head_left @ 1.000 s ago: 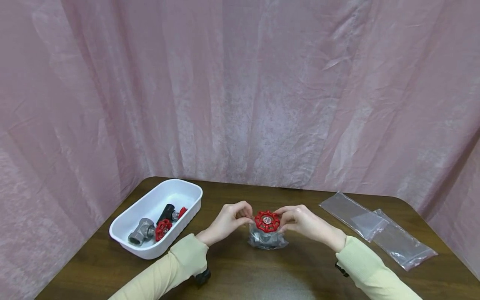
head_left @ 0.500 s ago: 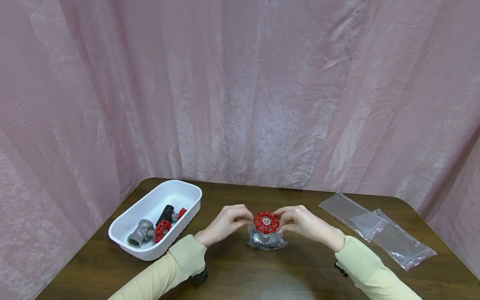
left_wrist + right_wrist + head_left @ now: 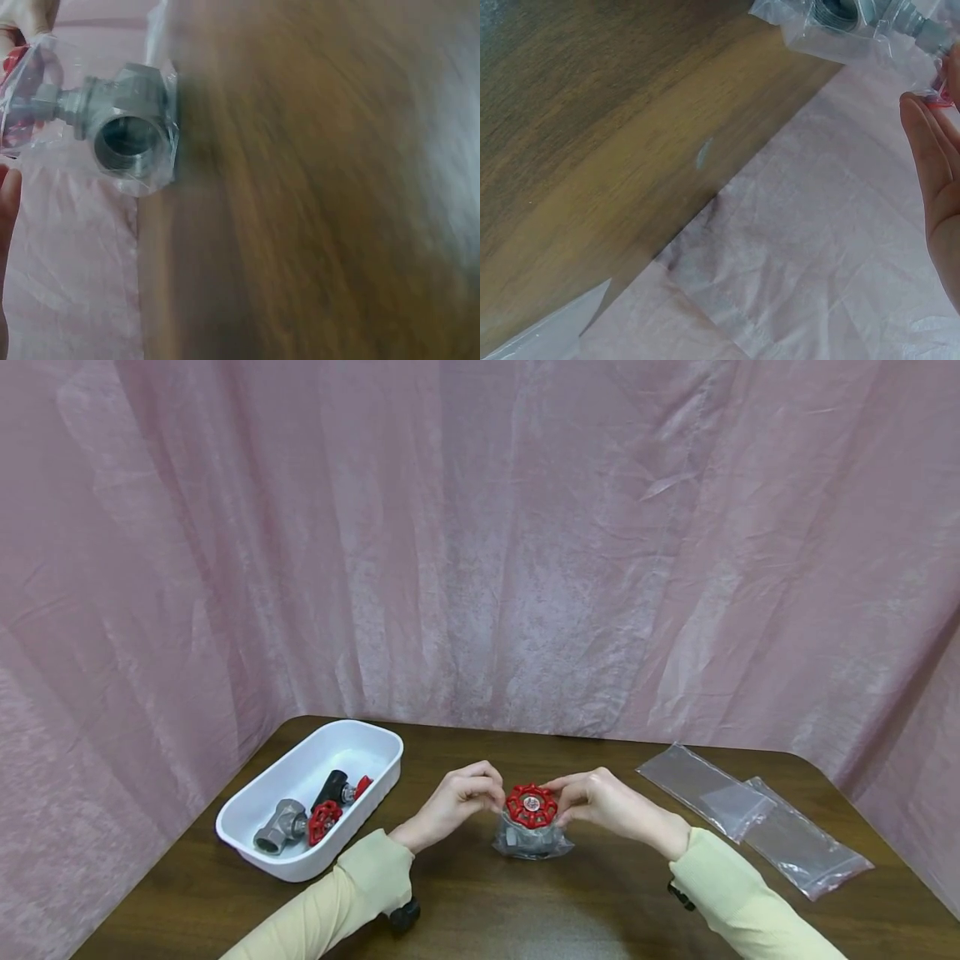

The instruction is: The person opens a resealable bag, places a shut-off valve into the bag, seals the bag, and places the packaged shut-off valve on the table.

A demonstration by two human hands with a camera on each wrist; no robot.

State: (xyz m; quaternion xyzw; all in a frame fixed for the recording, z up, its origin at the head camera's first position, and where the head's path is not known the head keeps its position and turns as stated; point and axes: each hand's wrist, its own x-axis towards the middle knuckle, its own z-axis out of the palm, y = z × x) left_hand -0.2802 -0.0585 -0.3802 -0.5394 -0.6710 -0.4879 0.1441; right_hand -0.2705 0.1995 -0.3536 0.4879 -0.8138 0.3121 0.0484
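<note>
A gate valve with a red handwheel (image 3: 531,806) stands upright on the table, wheel on top. Its grey metal body (image 3: 124,105) sits inside a clear plastic bag (image 3: 551,850), one round threaded port showing through the film. At the bag's upper left edge, my left hand (image 3: 467,806) pinches the plastic between thumb and fingers. On the other side my right hand (image 3: 600,802) grips the bag's edge close against the wheel. In the right wrist view the right fingers (image 3: 930,146) lie along the bag's mouth beside the red rim.
A white plastic bin (image 3: 251,785) at the left holds a grey valve (image 3: 281,825) with a red handwheel and a black valve (image 3: 332,789) with a red handle. Two flat clear bags (image 3: 697,785) overlap at the right. A pink curtain (image 3: 480,543) hangs behind the wooden table (image 3: 465,910).
My left fingers curl in a little and then shift slightly along the bag's edge. The right hand keeps its place beside the wheel, and the valve stays almost where it was.
</note>
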